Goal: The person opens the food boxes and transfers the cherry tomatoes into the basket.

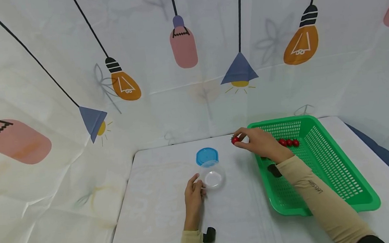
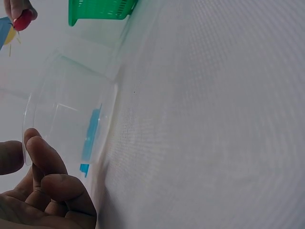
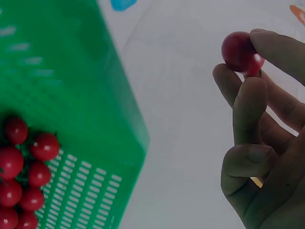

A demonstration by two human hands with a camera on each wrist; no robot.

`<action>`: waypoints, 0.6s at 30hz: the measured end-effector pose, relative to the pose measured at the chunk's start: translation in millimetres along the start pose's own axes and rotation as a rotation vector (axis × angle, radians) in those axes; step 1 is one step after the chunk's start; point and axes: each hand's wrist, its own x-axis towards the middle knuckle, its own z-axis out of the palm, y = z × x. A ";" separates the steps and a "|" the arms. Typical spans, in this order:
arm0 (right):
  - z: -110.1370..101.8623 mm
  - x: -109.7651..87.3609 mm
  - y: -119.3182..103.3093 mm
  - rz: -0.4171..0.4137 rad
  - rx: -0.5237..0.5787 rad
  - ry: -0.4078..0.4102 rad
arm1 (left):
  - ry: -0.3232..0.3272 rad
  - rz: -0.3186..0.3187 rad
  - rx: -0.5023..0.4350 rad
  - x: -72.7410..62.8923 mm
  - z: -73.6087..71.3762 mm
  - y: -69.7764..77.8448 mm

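Observation:
In the head view, my left hand point(image 1: 193, 198) pinches the rim of a clear round plastic tub point(image 1: 214, 178) between thumb and fingers. The left wrist view has the tub point(image 2: 69, 102) from the side, its base by the white cloth, with the thumb outside the wall. A round blue lid point(image 1: 206, 155) lies just behind the tub. My right hand point(image 1: 264, 145) holds a red cherry tomato point(image 1: 235, 140) at its fingertips, up and to the right of the tub. Seen from the right wrist, the thumb and fingers pinch this tomato point(image 3: 236, 51) clear of the basket.
On the right of the table stands a green perforated basket point(image 1: 324, 164), under my right forearm. Several cherry tomatoes point(image 3: 32, 198) lie bunched inside it. White cloth point(image 1: 156, 200) covers the table; a printed white curtain point(image 1: 160, 116) hangs behind and at the left.

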 end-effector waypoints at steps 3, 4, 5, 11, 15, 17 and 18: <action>-5.9 -1.6 8.8 0.024 -0.020 -0.002 | 0.000 0.004 0.002 -0.2 -0.3 0.7; -8.0 -2.7 11.2 0.026 -0.025 -0.002 | -0.001 0.005 0.003 -0.3 -0.3 0.9; -10.3 -3.6 13.9 0.027 -0.027 0.001 | -0.001 0.005 0.005 -0.5 -0.3 1.1; -24.6 -10.0 30.9 0.033 -0.009 0.044 | 0.002 -0.004 0.010 -0.7 0.2 2.6; -33.0 -15.5 44.8 0.040 0.008 0.078 | 0.003 -0.007 0.020 -0.2 1.0 3.0; -36.4 -18.7 51.3 0.040 0.000 0.093 | 0.001 -0.011 0.026 0.0 1.3 3.4; -37.9 -20.3 54.1 0.042 -0.008 0.098 | 0.000 -0.013 0.029 -0.1 1.4 3.5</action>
